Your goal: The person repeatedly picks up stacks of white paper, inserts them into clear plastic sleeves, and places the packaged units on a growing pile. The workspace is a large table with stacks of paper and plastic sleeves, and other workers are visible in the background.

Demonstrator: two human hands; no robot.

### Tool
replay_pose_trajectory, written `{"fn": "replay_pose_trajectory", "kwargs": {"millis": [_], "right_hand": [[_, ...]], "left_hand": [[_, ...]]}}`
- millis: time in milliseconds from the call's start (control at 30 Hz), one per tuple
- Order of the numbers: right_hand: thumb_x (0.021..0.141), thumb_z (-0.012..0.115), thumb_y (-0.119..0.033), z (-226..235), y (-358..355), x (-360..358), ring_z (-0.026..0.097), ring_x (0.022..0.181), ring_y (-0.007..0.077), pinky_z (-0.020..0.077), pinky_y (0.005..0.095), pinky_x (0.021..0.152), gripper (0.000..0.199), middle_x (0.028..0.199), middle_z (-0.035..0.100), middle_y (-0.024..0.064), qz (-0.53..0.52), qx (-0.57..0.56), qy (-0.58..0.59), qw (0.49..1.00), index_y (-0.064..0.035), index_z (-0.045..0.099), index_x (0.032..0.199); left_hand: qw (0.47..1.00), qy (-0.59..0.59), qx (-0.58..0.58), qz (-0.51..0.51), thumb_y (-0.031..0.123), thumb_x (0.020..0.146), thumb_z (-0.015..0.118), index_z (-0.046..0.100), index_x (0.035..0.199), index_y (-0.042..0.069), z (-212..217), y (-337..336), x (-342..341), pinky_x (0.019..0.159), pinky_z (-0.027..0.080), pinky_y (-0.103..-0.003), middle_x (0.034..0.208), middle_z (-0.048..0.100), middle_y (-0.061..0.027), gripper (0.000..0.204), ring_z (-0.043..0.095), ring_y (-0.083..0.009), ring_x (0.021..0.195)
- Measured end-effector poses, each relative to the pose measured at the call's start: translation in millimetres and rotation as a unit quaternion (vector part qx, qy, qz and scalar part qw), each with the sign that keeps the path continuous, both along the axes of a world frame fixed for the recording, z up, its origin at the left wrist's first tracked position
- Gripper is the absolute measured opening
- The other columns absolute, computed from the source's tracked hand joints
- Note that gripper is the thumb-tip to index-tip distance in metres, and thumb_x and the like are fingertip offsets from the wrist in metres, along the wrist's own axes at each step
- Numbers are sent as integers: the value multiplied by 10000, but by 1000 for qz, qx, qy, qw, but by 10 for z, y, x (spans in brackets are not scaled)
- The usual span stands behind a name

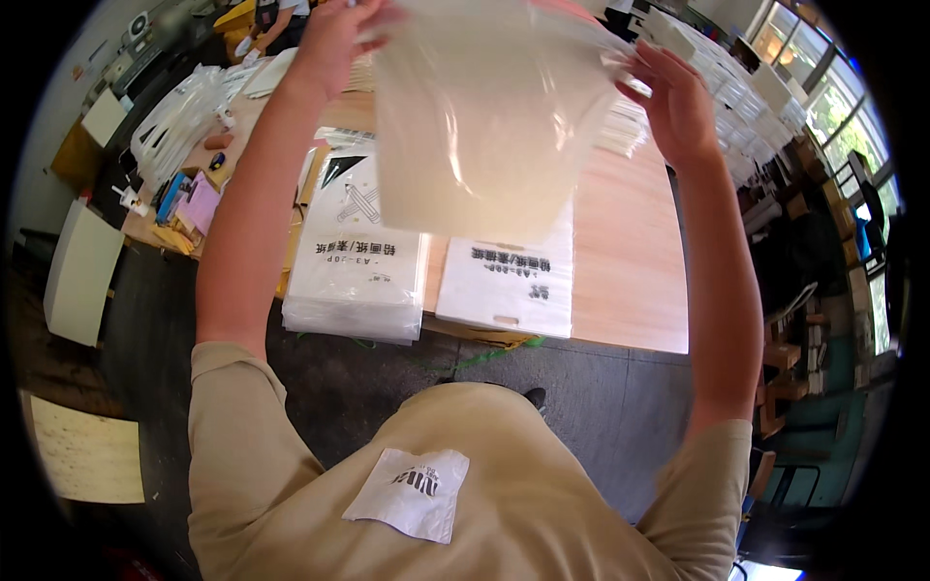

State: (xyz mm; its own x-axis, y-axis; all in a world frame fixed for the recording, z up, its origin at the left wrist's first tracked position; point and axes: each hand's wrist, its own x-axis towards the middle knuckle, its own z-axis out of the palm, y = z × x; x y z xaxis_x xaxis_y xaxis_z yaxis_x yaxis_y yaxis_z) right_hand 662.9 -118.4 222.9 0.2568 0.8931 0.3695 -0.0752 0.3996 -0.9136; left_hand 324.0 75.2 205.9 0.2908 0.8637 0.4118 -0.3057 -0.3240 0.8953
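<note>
A large, clear, milky plastic bag [475,145] is raised over the table, its lower edge hanging free. My right hand [678,102] pinches its gathered right corner. At the upper left, my left hand [339,39] grips the other side, its fingertips slightly blurred. Below and to the left lies a stack of printed clear plastic bags [358,266], with a pencil drawing and dark lettering. Beside it, partly covered by the raised bag, is a white printed paper pad [509,290] with a slot near its front edge.
The wooden table [635,281] bears crumpled clear plastic [174,121] and small boxes [184,203] on its left. White stacks [746,107] stand beyond its right side. Another person [281,19] is at the far left. A pale board [82,271] leans left of the table.
</note>
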Motion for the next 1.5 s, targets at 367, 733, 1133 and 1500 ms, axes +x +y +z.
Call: {"fn": "replay_pose_trajectory", "kwargs": {"millis": [367,733,1133,1500], "right_hand": [[860,679,-98,-2192,-400,-1704,634,1007,271,479,371,912,72,1030,697,115,30,-17,-266,963,-36,662,827],[895,624,-227,-4159,-683,-2417,655,769,121,515,268,716,251,844,718,68,303,-459,-108,828,1,723,866],[899,664,-338,-4314,-121,-2271,308,1402,427,270,440,1143,909,1456,337,358,135,-317,-155,926,143,141,1465],[874,668,-190,-4648,225,-2467,215,1442,392,207,386,1177,963,1535,187,314,115,-269,-245,924,96,-6,1499]], "left_hand": [[978,119,-40,165,200,965,564,569,857,95,-2075,-1073,-2177,804,390,-254,860,524,36,151,481,-78,834],[838,379,-281,275,181,898,664,613,814,18,-3934,-1613,-2760,482,435,-297,640,571,-52,190,543,-146,518],[773,531,-17,347,313,832,720,335,1423,-28,-4314,-1462,-2284,1054,366,-478,1400,430,-272,783,435,-437,1273],[714,576,-198,346,473,833,690,302,1473,79,-4145,-1414,-2212,1020,392,-523,1437,386,-222,845,407,-430,1283]]}}
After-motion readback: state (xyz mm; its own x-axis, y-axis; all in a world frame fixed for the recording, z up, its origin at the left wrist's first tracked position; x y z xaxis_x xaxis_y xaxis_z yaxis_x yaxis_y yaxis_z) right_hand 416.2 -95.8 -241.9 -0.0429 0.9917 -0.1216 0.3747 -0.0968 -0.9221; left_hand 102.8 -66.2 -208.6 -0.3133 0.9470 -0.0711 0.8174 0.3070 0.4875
